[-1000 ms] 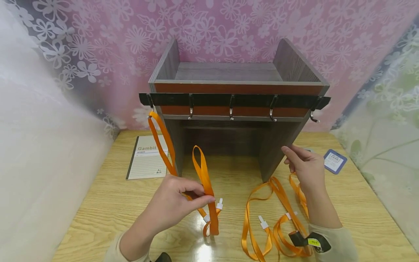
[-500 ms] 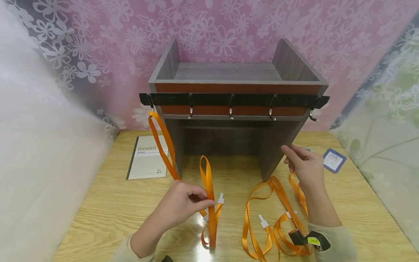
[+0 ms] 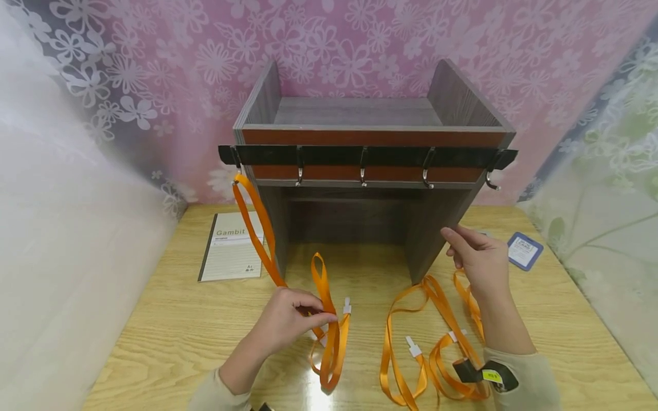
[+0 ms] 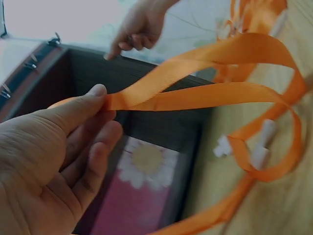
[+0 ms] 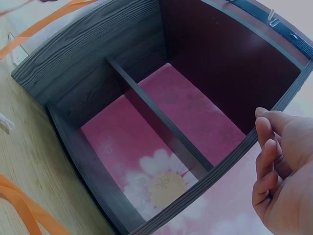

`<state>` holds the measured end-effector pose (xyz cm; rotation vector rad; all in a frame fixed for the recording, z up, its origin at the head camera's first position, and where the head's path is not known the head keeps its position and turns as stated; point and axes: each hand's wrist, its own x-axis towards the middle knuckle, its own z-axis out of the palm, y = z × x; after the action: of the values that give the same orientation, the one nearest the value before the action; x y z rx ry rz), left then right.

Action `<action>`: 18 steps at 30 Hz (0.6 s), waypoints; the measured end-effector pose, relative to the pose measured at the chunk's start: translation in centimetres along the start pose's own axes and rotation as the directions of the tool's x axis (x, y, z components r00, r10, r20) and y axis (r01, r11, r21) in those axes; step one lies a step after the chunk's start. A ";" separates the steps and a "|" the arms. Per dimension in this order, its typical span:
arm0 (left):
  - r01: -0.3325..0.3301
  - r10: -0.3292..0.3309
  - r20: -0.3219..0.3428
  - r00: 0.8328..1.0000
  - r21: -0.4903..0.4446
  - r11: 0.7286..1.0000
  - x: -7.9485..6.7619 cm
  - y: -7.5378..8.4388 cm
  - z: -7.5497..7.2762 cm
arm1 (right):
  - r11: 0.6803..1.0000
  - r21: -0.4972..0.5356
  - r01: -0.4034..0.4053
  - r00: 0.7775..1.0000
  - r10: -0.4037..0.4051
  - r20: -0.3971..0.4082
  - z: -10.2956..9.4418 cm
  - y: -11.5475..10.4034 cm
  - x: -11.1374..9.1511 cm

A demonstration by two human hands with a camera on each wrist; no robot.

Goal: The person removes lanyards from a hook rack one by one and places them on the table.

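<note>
My left hand (image 3: 295, 317) pinches an orange lanyard (image 3: 325, 285) between thumb and fingers, in front of the grey wooden shelf (image 3: 370, 137). A small loop stands above the pinch and a longer loop droops below it. Another strap, an orange lanyard (image 3: 257, 225), hangs from the leftmost hook and passes behind my left hand. White clips (image 3: 346, 308) show beside the hand; which strap each belongs to, I cannot tell. My right hand (image 3: 480, 260) is beside the shelf's right side panel with loosely bent fingers, holding nothing visible. Whether its fingertips touch the panel edge (image 5: 234, 154) is unclear.
A black hook rail (image 3: 396, 155) with several metal hooks runs across the shelf front. More orange lanyards (image 3: 444, 308) lie on the wooden table (image 3: 169, 342) at the right. A blue-framed card holder (image 3: 525, 251) is at far right, a notebook (image 3: 231, 251) at left.
My left hand has shifted slightly right and down with the lanyard, whose upper loop stands lower and whose drooping part has spread open. My right hand stays in place.
</note>
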<state>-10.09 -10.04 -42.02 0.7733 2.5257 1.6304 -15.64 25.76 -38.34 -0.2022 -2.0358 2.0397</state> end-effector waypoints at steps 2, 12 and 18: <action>-0.017 0.017 -0.003 1.000 0.014 1.000 0.1 -0.9 0.3 | 1.000 0.006 0.000 1.000 0.000 0.002 -0.1 -0.1 0.0; 0.068 -0.068 0.016 0.998 -0.021 0.997 0.0 -4.4 2.3 | 1.000 0.018 0.001 1.000 -0.001 0.015 0.0 -0.4 0.1; 0.110 -0.111 0.077 0.991 0.021 0.994 -0.6 -5.7 3.4 | 1.000 -0.011 -0.015 1.000 0.015 0.019 -0.1 -0.5 -0.1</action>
<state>-10.76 -9.29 -48.60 0.6715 2.4833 1.5166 -15.50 25.85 -37.89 -0.2020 -2.0632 2.0470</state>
